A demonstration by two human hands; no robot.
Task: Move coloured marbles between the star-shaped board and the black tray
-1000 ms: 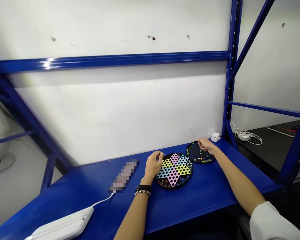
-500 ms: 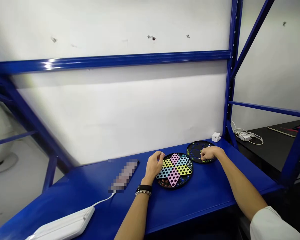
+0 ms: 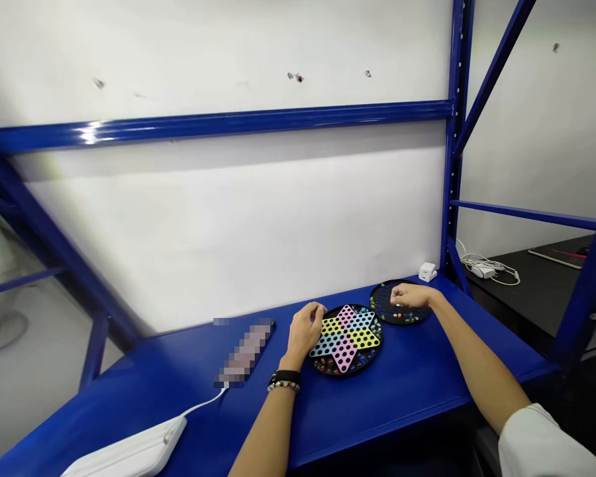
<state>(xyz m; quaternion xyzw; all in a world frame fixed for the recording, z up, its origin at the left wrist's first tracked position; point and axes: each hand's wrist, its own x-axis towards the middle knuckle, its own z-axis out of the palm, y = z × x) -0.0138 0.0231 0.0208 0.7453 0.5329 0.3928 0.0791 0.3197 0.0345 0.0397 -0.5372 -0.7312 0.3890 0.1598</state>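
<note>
A round black Chinese checkers board (image 3: 346,358) with a pink, yellow and blue star full of holes lies on the table. Coloured marbles sit in the rim around the star. My left hand (image 3: 305,329) is at its upper left edge with the fingers curled in; whether they grip the rim is hidden. Behind it to the right is a second round black board (image 3: 388,317) with small coloured marbles and blue marks. Over this one is my right hand (image 3: 411,295), fingertips pinched together. Anything between them is too small to make out.
The blue table (image 3: 402,377) backs onto a white wall under a blue metal frame (image 3: 228,126). A blurred-out phone-like slab (image 3: 246,354) lies at left, cabled to a white device (image 3: 129,450). A small white adapter (image 3: 428,271) stands at the back right.
My right hand has shifted slightly left and back over the far board, uncovering an orange marble near its front. My left hand stays at the near board's edge.
</note>
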